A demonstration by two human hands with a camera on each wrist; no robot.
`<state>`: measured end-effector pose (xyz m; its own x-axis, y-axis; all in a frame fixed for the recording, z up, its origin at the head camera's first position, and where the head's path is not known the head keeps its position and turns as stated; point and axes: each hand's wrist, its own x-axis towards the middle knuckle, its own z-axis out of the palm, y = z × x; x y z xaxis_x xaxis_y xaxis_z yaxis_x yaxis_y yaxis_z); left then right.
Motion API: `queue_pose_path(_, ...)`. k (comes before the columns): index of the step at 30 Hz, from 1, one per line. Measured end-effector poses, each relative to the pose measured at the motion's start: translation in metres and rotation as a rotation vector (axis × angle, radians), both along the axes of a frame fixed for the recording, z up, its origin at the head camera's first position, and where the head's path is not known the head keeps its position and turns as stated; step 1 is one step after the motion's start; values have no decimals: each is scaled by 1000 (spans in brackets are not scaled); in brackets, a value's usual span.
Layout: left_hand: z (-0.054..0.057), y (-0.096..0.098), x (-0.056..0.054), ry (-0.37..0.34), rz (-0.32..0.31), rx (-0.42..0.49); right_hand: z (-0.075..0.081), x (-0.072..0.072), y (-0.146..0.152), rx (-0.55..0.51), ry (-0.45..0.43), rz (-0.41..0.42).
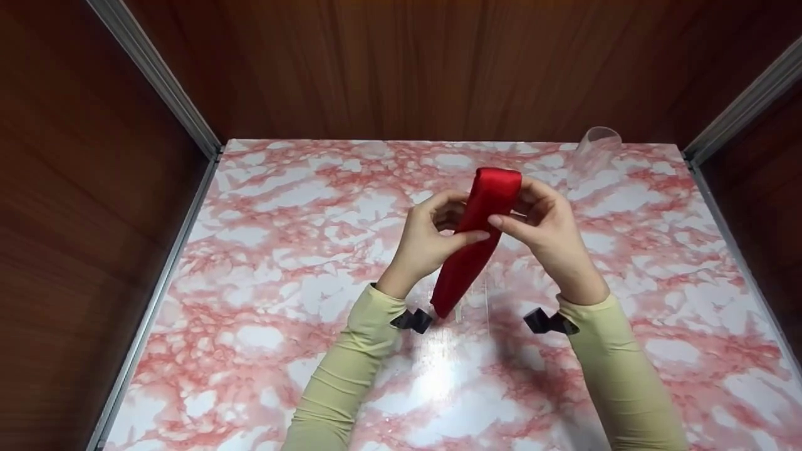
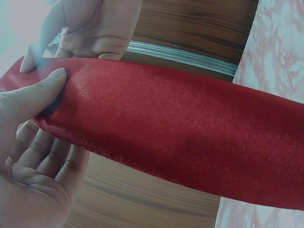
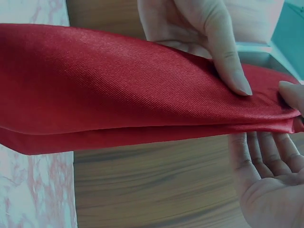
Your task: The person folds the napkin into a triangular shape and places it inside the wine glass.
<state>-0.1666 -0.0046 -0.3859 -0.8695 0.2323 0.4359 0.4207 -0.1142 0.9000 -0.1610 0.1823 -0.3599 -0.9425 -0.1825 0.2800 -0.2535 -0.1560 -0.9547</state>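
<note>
A long strip of folded red satin cloth (image 1: 479, 244) is held up at a slant above the table, its lower end hanging toward the person. My left hand (image 1: 432, 228) pinches its left edge, thumb on the near face and fingers behind. From the other side my right hand (image 1: 544, 227) pinches it a little higher, thumb on the front. In the left wrist view the red cloth (image 2: 180, 133) spreads broad and smooth past the left thumb. Two stacked layers of the cloth (image 3: 142, 95) show along its edge in the right wrist view.
A clear drinking glass (image 1: 595, 156) stands at the table's back right. The red-and-white marbled tabletop (image 1: 282, 263) is bordered by brown wood-grain panels (image 1: 376, 69) and metal corner rails (image 1: 163, 81). Black wrist mounts (image 1: 413, 321) stick out from both sleeves.
</note>
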Motion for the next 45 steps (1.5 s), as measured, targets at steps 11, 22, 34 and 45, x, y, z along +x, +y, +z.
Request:
queue_pose_path(11,-13,1,-6,34,-25,-30,-1,-2,-2,-14,17,-15)
queue_pose_path(22,-17,6,8,-86,-81,-50,-5,-3,-1,17,22,-20)
queue_pose_path(34,-58,7,5,-133,-94,-122,-1,-2,0,-29,21,-21)
queue_pose_path(45,-57,3,26,-168,-87,-124,3,-2,7,-60,43,-34)
